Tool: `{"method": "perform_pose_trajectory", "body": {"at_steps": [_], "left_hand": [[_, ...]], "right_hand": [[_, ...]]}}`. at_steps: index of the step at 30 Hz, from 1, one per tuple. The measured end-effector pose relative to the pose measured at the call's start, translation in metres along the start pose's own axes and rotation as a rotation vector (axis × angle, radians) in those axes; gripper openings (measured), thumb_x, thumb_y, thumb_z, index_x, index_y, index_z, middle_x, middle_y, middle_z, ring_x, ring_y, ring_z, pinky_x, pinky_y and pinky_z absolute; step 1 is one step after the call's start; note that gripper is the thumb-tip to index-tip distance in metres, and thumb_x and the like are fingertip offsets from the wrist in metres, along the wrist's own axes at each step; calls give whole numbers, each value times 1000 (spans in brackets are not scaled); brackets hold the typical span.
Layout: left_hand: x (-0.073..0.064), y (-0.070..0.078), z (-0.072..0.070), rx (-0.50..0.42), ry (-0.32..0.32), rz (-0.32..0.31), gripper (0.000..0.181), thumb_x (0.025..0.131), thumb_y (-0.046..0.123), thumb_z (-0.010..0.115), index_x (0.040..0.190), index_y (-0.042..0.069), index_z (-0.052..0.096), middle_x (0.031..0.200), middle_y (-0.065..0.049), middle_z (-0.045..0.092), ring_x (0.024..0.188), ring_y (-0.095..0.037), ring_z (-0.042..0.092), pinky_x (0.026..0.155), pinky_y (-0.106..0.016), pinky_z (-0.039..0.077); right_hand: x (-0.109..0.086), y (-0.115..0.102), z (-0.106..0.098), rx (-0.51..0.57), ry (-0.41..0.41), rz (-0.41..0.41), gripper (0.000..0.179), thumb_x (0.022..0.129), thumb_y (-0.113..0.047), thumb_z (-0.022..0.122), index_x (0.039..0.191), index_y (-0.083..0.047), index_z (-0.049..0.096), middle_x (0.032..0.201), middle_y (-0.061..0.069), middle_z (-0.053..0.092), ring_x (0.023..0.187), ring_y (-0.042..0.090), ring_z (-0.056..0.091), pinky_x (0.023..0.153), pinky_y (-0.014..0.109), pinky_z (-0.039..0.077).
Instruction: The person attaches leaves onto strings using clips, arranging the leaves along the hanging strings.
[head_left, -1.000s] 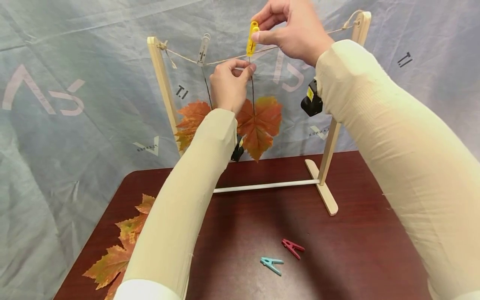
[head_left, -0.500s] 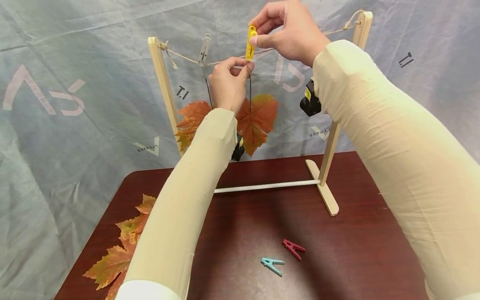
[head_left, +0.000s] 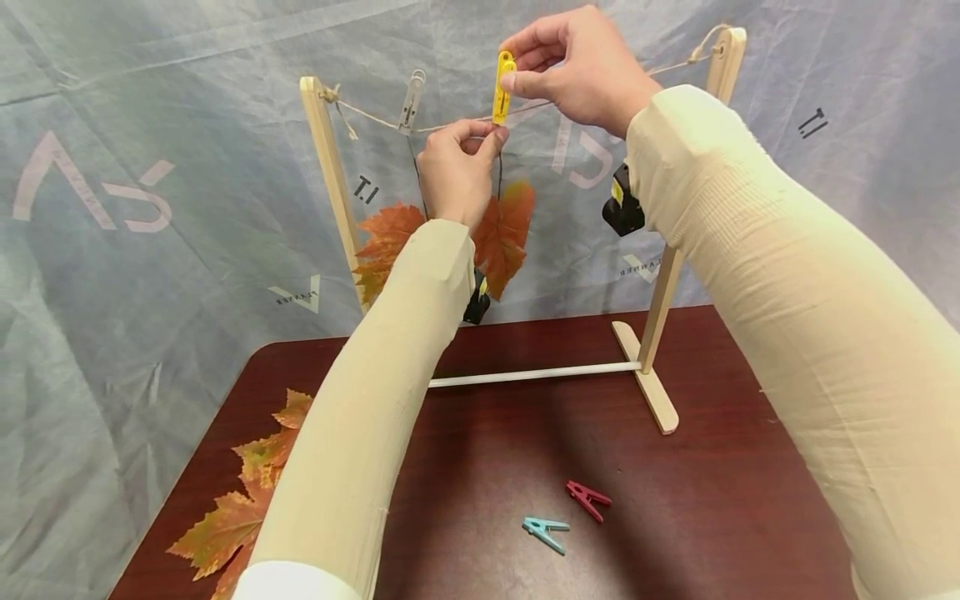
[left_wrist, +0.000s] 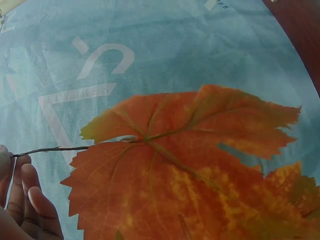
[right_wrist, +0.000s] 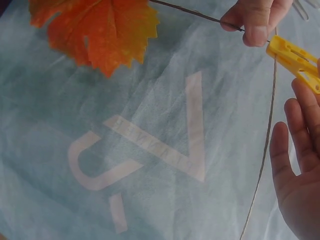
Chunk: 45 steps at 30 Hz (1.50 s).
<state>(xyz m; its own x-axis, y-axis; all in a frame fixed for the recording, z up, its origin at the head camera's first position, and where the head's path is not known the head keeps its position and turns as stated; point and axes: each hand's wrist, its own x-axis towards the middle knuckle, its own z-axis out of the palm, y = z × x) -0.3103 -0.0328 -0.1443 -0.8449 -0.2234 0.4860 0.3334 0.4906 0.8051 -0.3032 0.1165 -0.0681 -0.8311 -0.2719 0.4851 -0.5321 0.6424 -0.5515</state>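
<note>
My right hand pinches a yellow clothespin upright at the twine line. The clothespin's lower end meets the twine and the top of a leaf's thin dark stem. Just below it, my left hand pinches that stem between thumb and fingertips. From the stem hangs an orange maple leaf, partly behind the left hand in the head view. To the left, a clear clothespin clips a second orange leaf by its stem to the line.
A wooden frame with a right post and left post stands on the dark red table, joined by a white rod. A teal clothespin and a red clothespin lie in front. Several leaves lie at left.
The yellow clothespin has come down slightly to just above my left fingertips, over the twine. The hanging leaf has turned and shifted left. My left hand stays nearly in place.
</note>
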Motion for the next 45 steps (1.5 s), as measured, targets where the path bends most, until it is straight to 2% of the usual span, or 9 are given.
{"method": "perform_pose_trajectory", "body": {"at_steps": [6, 15, 20, 25, 29, 34, 39, 45], "left_hand": [[-1, 0, 0, -1, 5, 0, 21, 95, 37, 73, 108, 22, 81, 90, 5, 75, 84, -11, 63, 73, -26, 45], [-3, -6, 1, 23, -24, -4, 24, 95, 37, 73, 110, 20, 80, 92, 5, 76, 89, -11, 66, 75, -28, 47], [-7, -9, 1, 59, -29, 8, 23, 96, 38, 73, 109, 21, 80, 93, 4, 76, 87, -11, 66, 76, -29, 47], [-12, -12, -1, 102, -45, 2, 25, 95, 41, 73, 110, 23, 79, 96, 4, 75, 89, -10, 66, 79, -31, 49], [-18, -13, -8, 154, -73, -10, 26, 95, 45, 71, 111, 25, 78, 99, 5, 75, 89, -10, 66, 79, -34, 50], [-27, -14, -22, 176, -87, 41, 29, 95, 46, 71, 112, 23, 76, 101, 4, 75, 86, -10, 66, 77, -32, 50], [-34, -19, -35, 116, -96, 117, 27, 95, 41, 73, 111, 19, 76, 97, 1, 75, 85, -9, 66, 75, -28, 50], [-49, -27, -50, 48, -131, 197, 23, 95, 34, 74, 109, 16, 76, 93, 0, 74, 83, -11, 67, 75, -29, 48]], "right_hand": [[0, 0, 0, -8, -7, 16, 45, 99, -25, 68, 140, -9, 62, 115, 0, 65, 102, 10, 58, 91, 24, 46], [-1, 1, 5, -31, -55, 36, 48, 100, -26, 67, 146, -13, 58, 130, 9, 65, 112, 17, 61, 92, 26, 45], [-3, 2, 6, -84, -61, 27, 51, 101, -26, 65, 150, -15, 53, 138, 11, 62, 121, 23, 60, 97, 29, 46], [-10, 3, 6, -103, -36, 12, 55, 102, -27, 64, 153, -14, 48, 145, 9, 57, 132, 23, 53, 108, 34, 41], [-21, 8, 6, -118, 19, -12, 53, 102, -28, 64, 151, -13, 50, 146, 7, 54, 133, 21, 49, 110, 34, 39], [-36, 15, 6, -133, 118, -57, 47, 100, -29, 65, 144, -13, 58, 143, 5, 56, 129, 19, 51, 104, 31, 42], [-51, 24, 7, -114, 204, -122, 39, 98, -27, 68, 134, -11, 67, 129, 5, 61, 116, 17, 54, 91, 25, 45], [-75, 33, 13, -73, 199, -134, 31, 97, -25, 70, 124, -10, 72, 119, 2, 65, 106, 11, 54, 83, 22, 46]]}}
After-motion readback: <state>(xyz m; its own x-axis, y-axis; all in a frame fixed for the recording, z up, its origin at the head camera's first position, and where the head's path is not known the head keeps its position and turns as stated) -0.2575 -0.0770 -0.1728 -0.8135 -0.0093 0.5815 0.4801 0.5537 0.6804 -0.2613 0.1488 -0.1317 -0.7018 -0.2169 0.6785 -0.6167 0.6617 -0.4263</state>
